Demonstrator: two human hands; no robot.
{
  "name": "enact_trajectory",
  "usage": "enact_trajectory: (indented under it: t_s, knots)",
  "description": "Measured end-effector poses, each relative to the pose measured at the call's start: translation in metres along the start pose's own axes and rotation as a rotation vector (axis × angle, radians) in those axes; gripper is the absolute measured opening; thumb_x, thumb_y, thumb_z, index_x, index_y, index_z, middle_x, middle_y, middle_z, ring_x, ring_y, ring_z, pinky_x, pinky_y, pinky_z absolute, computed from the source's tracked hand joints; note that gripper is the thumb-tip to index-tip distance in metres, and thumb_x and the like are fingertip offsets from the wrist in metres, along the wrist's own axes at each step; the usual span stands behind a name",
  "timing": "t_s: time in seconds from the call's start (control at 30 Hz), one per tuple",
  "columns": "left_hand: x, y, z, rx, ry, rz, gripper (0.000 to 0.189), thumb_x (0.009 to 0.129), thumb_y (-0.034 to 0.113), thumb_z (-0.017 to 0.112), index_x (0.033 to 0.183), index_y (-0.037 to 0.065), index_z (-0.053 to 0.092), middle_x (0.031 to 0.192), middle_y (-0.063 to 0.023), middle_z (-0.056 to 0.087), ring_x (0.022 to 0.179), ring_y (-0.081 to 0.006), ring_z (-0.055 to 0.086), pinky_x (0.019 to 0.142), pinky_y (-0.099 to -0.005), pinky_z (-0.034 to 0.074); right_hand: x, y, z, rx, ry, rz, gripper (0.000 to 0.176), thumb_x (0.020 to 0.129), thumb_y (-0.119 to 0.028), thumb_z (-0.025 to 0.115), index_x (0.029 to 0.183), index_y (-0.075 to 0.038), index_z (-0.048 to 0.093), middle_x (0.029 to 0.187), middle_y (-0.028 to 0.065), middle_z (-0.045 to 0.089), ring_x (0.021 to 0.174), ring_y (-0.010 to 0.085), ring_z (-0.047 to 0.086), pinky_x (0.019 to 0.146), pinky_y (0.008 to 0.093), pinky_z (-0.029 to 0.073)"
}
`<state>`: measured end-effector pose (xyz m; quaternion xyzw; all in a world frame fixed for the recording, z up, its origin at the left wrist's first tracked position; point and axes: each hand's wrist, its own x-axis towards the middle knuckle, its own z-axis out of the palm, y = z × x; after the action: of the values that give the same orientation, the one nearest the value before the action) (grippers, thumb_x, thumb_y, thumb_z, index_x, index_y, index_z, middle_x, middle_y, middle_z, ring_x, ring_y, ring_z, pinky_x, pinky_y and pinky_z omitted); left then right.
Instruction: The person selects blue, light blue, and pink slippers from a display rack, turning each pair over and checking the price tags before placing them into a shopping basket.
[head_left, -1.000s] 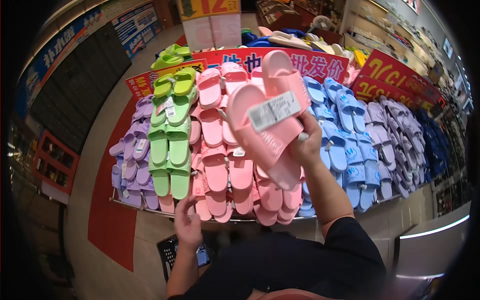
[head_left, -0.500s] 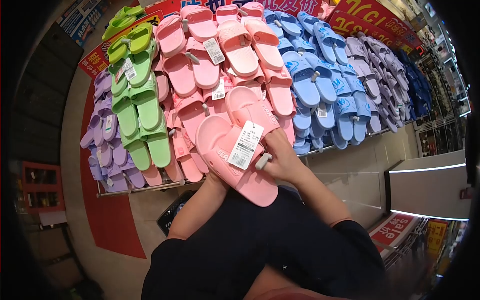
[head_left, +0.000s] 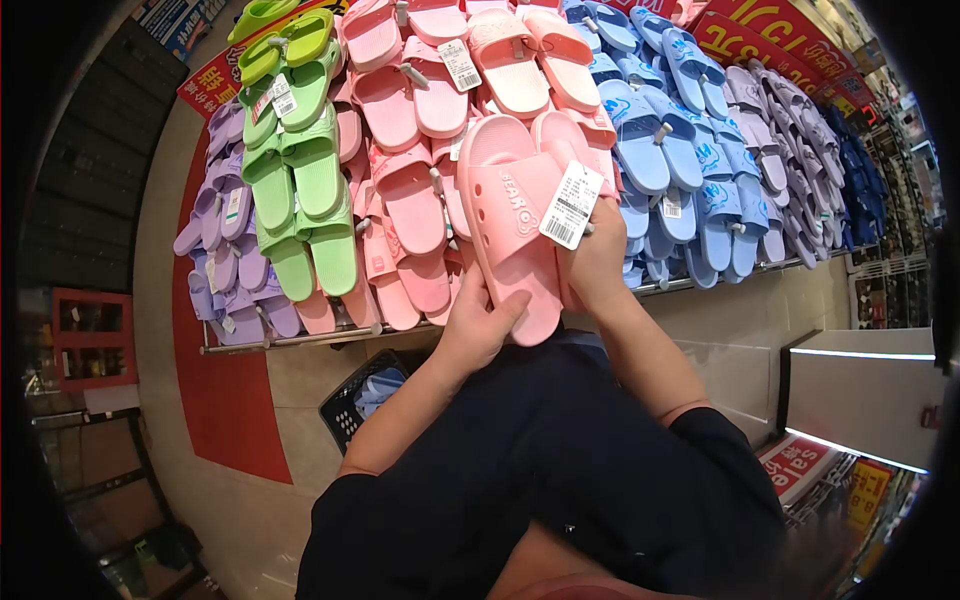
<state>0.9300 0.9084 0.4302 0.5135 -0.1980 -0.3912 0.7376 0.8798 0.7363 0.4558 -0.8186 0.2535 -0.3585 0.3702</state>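
A pair of pink slippers (head_left: 515, 210) with raised bear lettering is held up in front of the rack, toes upward. My left hand (head_left: 475, 325) grips the heel of the nearer slipper, thumb on top of its sole. At the right side, my right hand (head_left: 600, 255) is closed on the farther slipper, its fingers partly hidden behind the tag and strap. A white price tag (head_left: 571, 207) with a barcode hangs over the pair.
Behind hang rows of green slippers (head_left: 325, 165), blue slippers (head_left: 640, 135) and purple slippers (head_left: 780, 160) on a metal rack (head_left: 290, 341). A dark basket (head_left: 345, 405) with a blue item stands on the floor below. At right is a white counter (head_left: 860, 390).
The pink pair has moved up and turned more upright. My left hand now shows at the heel with its thumb on the sole. The rack sits higher in view, and more of the basket shows.
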Motion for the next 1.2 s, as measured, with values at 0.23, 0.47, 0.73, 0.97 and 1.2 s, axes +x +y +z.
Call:
enact_trajectory:
  t_s: [0.23,0.47,0.73,0.97,1.2]
  knots:
    - [0.003,0.014,-0.043,-0.017,-0.237,-0.066,0.049,0.088,0.003,0.066,0.133,-0.002,0.048,0.121,-0.0077,0.061,0.107,-0.0146,0.06,0.092,-0.0303,0.049,0.018,0.014,-0.013,0.277,-0.227,-0.153,0.013,0.078,-0.011,0.067,0.084,0.0,0.066,0.077,0.0154,0.067,0.069,0.0275,0.064,0.063,0.0362,0.049]
    - [0.003,0.012,0.013,0.137,-0.097,-0.042,0.061,0.088,0.006,0.067,0.14,-0.002,0.037,0.124,-0.0088,0.057,0.111,-0.0142,0.056,0.095,-0.0307,0.047,0.03,0.039,-0.008,0.405,-0.091,0.005,0.017,0.086,-0.013,0.057,0.085,0.003,0.06,0.071,0.0104,0.061,0.067,0.0196,0.062,0.059,0.0309,0.048]
    - [0.002,0.033,0.031,0.445,-0.087,-0.049,0.049,0.088,0.008,0.064,0.132,-0.005,0.048,0.111,-0.0069,0.062,0.1,-0.0129,0.058,0.088,-0.0272,0.047,0.037,0.079,-0.011,-0.21,-0.111,-0.458,0.02,0.083,0.0,0.051,0.102,0.005,0.058,0.104,0.0208,0.063,0.091,0.0393,0.06,0.081,0.0475,0.047]
    - [0.029,0.019,0.029,-0.058,0.044,0.215,0.066,0.092,0.022,0.065,0.145,0.0,0.031,0.13,-0.0101,0.054,0.11,-0.0178,0.06,0.093,-0.0293,0.047,0.031,0.037,-0.022,0.344,-0.174,-0.15,0.04,0.077,-0.009,0.07,0.116,-0.002,0.066,0.102,0.018,0.068,0.089,0.0363,0.065,0.082,0.0406,0.051]
    - [0.042,-0.002,0.017,-0.059,0.257,0.245,0.041,0.1,0.006,0.048,0.139,0.001,0.036,0.129,-0.0125,0.055,0.114,-0.0211,0.058,0.098,-0.0374,0.049,0.033,0.036,-0.014,0.154,-0.194,-0.607,0.027,0.071,-0.004,0.075,0.095,0.003,0.068,0.088,0.0169,0.066,0.076,0.0324,0.063,0.07,0.0399,0.051]
